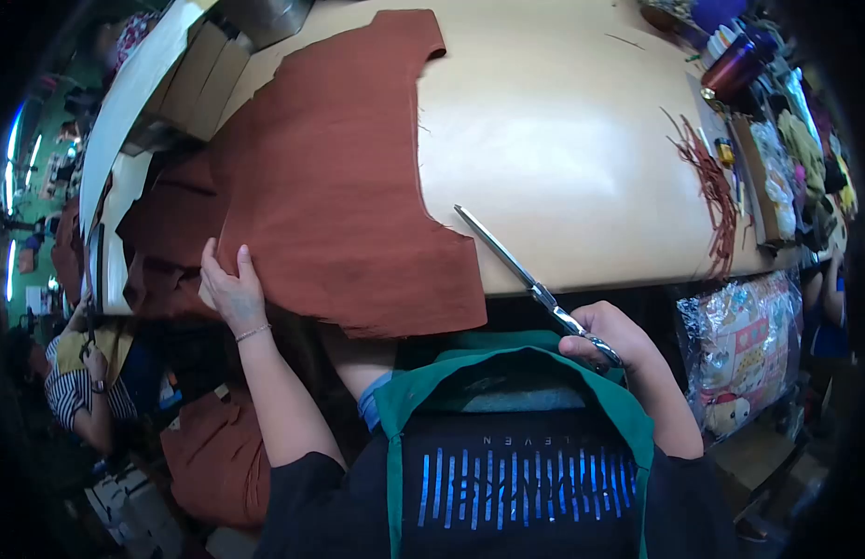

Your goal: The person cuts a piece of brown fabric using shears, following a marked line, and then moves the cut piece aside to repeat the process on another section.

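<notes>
Fingers curl firmly round the scissors' [542,294] handles in the right hand [608,337], blades together, tip over the surface [554,140] just beside the cloth! And the left hand [235,296] rests on that rust-brown cloth [344,177], thumb and forefinger apart; whether the other fingers pinch it, can't tell. It's draped past the surface's near edge. Over to the right edge: thin rust strips [719,200]! Dark bottle [738,67] at the far right corner, cardboard boxes [198,84] towards the far left.
</notes>
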### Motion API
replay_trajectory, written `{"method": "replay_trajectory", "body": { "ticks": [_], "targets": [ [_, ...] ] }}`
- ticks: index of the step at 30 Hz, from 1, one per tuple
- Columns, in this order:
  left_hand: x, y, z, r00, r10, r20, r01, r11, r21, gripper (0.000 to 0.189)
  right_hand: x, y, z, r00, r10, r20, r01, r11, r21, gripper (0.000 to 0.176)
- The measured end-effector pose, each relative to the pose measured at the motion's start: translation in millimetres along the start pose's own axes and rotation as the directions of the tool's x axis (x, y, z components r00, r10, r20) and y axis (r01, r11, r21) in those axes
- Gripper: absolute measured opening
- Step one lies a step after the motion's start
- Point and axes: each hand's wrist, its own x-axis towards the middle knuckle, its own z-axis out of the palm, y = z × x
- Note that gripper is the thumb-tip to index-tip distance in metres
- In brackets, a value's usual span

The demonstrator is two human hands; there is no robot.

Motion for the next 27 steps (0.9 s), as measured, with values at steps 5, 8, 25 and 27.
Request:
{"method": "replay_trajectory", "body": {
  "ticks": [5,8,25,27],
  "targets": [
    [-62.6,97.7,-2.1,0.784,0.582,0.218,-0.582,0.810,-0.070,0.067,12.8,-3.6,0.5,0.999,0.021,0.048,-0.023,0.999,0.036,0.056],
    [-106.0,141.4,15.3,0.750,0.510,0.422,-0.497,0.855,-0.148,0.069,8.4,-2.9,4.4,0.999,0.014,0.042,-0.017,0.998,0.059,0.056],
    [-89.6,139.6,38.8,0.685,0.615,0.390,-0.416,0.770,-0.484,0.012,6.7,-0.5,-24.7,0.952,-0.019,0.304,0.034,0.998,-0.044,0.067],
    [-90.4,141.0,37.8,0.667,0.638,0.384,-0.433,0.752,-0.497,0.012,9.7,-8.0,-27.6,0.939,-0.004,0.344,0.004,1.000,0.000,0.069]
  ]
}}
